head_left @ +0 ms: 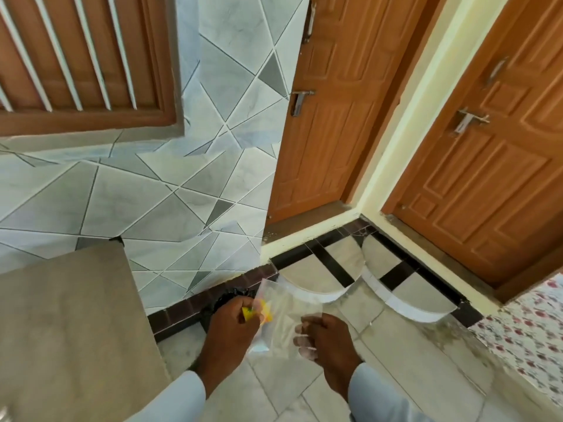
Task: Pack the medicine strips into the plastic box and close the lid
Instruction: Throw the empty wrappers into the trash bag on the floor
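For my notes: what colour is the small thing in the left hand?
Yellow, with some green; the small thing shows best in the head view.

bag [286, 312]: clear glossy plastic | doors [329, 117]: wood | floor [405, 345]: probably polished tile

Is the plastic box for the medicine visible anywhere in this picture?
No, both hands hold only a clear plastic bag above the floor; no box shows.

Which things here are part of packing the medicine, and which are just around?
Part of the job:
- left hand, gripping a small yellow packet
- right hand, holding a clear plastic piece

Just around:
- grey slab on the left
- black bin bag by the wall
- two wooden doors
- floral cloth on the right
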Tool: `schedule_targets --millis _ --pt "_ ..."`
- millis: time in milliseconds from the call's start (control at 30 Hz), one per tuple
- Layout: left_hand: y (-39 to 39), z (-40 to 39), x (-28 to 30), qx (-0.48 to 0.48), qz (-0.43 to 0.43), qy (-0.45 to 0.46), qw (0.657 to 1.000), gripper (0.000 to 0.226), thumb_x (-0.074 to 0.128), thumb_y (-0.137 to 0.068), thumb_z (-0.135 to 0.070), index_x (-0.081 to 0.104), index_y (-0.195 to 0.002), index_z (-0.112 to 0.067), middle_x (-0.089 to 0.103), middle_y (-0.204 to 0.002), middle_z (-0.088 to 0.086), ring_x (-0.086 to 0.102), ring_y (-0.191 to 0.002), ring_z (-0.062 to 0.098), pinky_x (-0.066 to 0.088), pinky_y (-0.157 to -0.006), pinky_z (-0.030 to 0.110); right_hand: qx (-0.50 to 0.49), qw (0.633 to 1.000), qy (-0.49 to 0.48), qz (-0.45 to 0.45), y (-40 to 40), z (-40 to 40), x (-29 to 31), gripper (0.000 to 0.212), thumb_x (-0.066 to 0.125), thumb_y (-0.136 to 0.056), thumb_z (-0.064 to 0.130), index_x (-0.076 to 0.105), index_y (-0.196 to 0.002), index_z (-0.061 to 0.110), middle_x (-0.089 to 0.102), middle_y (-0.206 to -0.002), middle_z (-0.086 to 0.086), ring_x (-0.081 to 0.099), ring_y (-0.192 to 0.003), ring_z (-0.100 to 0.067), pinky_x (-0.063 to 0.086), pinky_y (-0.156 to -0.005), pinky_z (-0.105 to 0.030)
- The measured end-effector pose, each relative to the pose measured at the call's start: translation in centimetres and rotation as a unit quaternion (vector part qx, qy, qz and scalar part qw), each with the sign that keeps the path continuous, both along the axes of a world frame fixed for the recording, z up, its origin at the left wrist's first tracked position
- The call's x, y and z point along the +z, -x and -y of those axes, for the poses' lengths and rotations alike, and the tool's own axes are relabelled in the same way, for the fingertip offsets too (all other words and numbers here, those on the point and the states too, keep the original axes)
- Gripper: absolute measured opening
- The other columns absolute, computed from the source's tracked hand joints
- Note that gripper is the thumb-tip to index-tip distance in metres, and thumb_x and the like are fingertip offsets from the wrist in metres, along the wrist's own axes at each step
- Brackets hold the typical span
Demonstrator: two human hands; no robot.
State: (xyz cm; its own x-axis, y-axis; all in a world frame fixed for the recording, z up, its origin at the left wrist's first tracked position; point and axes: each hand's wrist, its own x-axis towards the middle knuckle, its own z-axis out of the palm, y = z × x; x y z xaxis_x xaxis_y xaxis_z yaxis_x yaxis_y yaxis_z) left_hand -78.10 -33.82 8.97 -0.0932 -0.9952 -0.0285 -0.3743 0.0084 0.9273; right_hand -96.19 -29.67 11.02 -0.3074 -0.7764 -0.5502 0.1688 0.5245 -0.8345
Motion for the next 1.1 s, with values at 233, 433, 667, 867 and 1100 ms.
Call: schedule_targets --millis 233,433,667,867,1100 --pt "5.4 7.0 -2.5 0.035 0.037 -0.011 0.999 0.007 0.064 -0.086 -0.023 0.067 -0.080 -0.021 0.066 -0.071 -0.009 0.062 -0.067 0.000 0.046 -0.059 0.012 0.066 0.997 -0.007 -0.043 2.3 9.8 -3.6 0.011 0.055 -0.089 0.006 0.060 -0.096 0.000 0.069 -0.087 -0.020 0.066 -0.071 -0.032 0.055 -0.063 -0.039" --pt "8.1 12.1 -4.9 0.143 0.070 -0.082 0.984 0.015 0.059 -0.087 -0.026 0.064 -0.074 -0.021 0.066 -0.071 -0.003 0.059 -0.065 0.009 0.046 -0.061 0.020 0.163 0.984 -0.028 -0.067 6.0 18.5 -9.7 0.014 0.059 -0.069 0.026 0.066 -0.079 0.021 0.072 -0.084 -0.011 0.070 -0.080 -0.030 0.058 -0.076 -0.056" --pt "7.4 16.5 -11.6 0.246 0.073 -0.168 0.952 0.024 0.051 -0.088 -0.007 0.067 -0.075 -0.019 0.069 -0.076 -0.004 0.063 -0.076 0.010 0.043 -0.068 0.009 0.184 0.975 -0.094 -0.079 7.2 26.6 -16.8 0.028 0.044 -0.082 0.010 0.066 -0.080 0.027 0.073 -0.087 -0.007 0.071 -0.077 -0.029 0.060 -0.071 -0.052" --pt "5.6 22.1 -18.9 0.265 0.069 -0.261 0.926 0.046 0.044 -0.089 -0.007 0.050 -0.130 -0.028 0.068 -0.103 0.010 0.061 -0.080 0.022 0.045 -0.061 0.020 0.207 0.957 -0.163 -0.124 5.5 32.4 -24.0 0.030 0.036 -0.082 0.013 0.062 -0.084 0.029 0.069 -0.094 -0.003 0.069 -0.082 -0.029 0.060 -0.076 -0.050" --pt "3.7 28.0 -28.5 0.247 0.085 -0.366 0.893 0.037 0.043 -0.080 -0.006 0.051 -0.106 -0.031 0.060 -0.089 0.005 0.058 -0.076 0.025 0.041 -0.057 0.029 0.238 0.932 -0.230 -0.150 3.2 38.1 -33.9 0.036 0.032 -0.083 0.009 0.063 -0.092 0.025 0.068 -0.100 -0.007 0.069 -0.086 -0.030 0.059 -0.080 -0.049"
